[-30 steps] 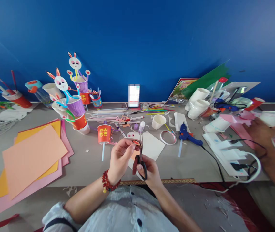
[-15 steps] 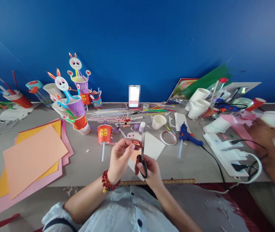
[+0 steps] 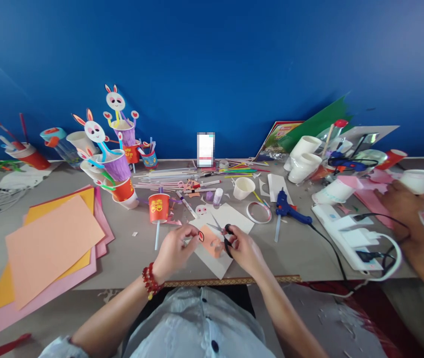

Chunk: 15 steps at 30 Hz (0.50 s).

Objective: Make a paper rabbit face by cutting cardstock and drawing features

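Between the thumb and fingers of my left hand (image 3: pixel 176 248) is a small paper rabbit ear (image 3: pixel 201 236), orange-red inside with a dark outline. My right hand (image 3: pixel 247 248) has its fingers in the handles of black-handled scissors (image 3: pixel 217 227), whose blades are parted and point up and to the left. Beneath both hands lie a white paper sheet (image 3: pixel 239 219) and a peach paper scrap (image 3: pixel 210 241) with cut-out edges. A white paper rabbit face (image 3: pixel 201 211) rests just beyond them, partly on the sheet. The red cup (image 3: pixel 159 209) with gold characters stands left of it, a pale straw sticking out below.
Finished rabbit cups (image 3: pixel 117 166) stand at the back left, behind stacked coloured paper (image 3: pixel 53 243). On the right are a blue glue gun (image 3: pixel 290 209), a tape roll (image 3: pixel 259 212) and a power strip (image 3: pixel 346 238) with cords. Another person's hand (image 3: pixel 402 204) works at the far right.
My hands have moved apart and lower. The scissors have left the ear piece and swung from upright to leaning left, blades now open. The left hand has brought the ear down toward the sheet.
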Each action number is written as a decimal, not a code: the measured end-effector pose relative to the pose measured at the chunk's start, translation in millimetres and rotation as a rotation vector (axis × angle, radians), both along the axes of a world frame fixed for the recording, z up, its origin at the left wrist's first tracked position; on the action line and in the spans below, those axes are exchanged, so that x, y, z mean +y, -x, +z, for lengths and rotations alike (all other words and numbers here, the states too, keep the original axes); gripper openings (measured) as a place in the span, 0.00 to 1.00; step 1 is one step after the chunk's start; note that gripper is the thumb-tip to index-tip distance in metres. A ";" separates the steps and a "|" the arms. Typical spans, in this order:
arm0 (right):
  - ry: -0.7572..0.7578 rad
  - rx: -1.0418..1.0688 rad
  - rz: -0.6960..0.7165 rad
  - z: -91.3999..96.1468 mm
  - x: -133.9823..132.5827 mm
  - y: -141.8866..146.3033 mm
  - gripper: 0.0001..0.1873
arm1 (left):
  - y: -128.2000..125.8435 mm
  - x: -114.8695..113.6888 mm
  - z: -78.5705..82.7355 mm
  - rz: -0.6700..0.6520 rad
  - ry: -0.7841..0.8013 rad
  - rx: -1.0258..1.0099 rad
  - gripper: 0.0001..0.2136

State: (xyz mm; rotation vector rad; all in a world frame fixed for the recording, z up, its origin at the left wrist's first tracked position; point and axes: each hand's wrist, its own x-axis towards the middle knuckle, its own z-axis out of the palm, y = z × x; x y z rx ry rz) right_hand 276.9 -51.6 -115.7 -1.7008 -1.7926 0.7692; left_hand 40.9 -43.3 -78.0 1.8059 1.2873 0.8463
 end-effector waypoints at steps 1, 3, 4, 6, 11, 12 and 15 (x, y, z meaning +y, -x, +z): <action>-0.006 -0.045 0.001 0.1 -1.7 2.7 0.14 | -0.4 -2.2 -2.4 -0.024 -0.014 0.051 0.06; -0.013 -0.111 -0.030 2.0 -5.1 7.8 0.13 | -1.9 -5.8 -7.7 -0.052 -0.061 0.149 0.06; -0.011 -0.134 -0.052 3.4 -6.5 9.5 0.12 | -2.8 -7.2 -10.6 -0.063 -0.091 0.197 0.06; 0.008 -0.163 -0.072 6.3 -8.2 10.6 0.10 | -4.5 -8.9 -15.9 -0.090 -0.143 0.275 0.06; 0.079 -0.037 0.043 9.3 -8.8 8.0 0.05 | -7.4 -10.6 -20.4 -0.127 -0.156 0.329 0.07; 0.083 0.017 0.060 9.4 -7.8 7.6 0.05 | -7.4 -10.9 -19.1 -0.123 -0.152 0.317 0.07; 0.069 0.194 0.080 11.3 0.2 4.4 0.03 | -6.1 -11.5 -12.5 -0.087 -0.147 0.229 0.08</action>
